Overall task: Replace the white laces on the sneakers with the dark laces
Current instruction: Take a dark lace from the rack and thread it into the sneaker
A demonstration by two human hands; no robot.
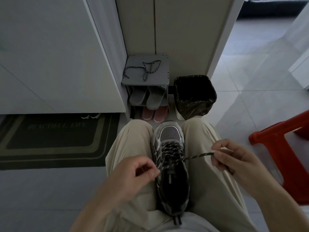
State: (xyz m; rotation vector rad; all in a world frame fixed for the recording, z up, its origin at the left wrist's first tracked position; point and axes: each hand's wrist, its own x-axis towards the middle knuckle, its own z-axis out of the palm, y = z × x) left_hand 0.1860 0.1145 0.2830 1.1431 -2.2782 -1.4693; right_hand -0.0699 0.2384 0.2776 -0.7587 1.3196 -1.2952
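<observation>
**Sneaker** [169, 136]: lying heel-in on the lap, pointing toe-away, sitting wedged between the trousered thighs [130, 144]. Probably being pinned there to free both grips for threading.

**Dark lace** [199, 155]: running criss-cross through the eyelets, stretching taut out to the right and leaving more briefly on the left near the upper eyelets. Being drawn sideways, seemingly to take slack out of the crossings and even up the two ends.

**Right grip** [234, 158]: pinching the lace end between thumb and forefinger, curling the other fingers loosely, hovering over the right thigh well out from the shoe.

**Left grip** [133, 174]: clamping thumb and forefinger on what appears to be the other end, sitting just beside the sneaker's left edge, holding the knuckles upward.

**Second dark lace** [143, 69]: lying loose on top of the grey shoe rack [132, 77], well apart from the work, presumably waiting for the other sneaker.

**Progress**: judging the lacing on this shoe as nearly done; showing no white lace.
</observation>
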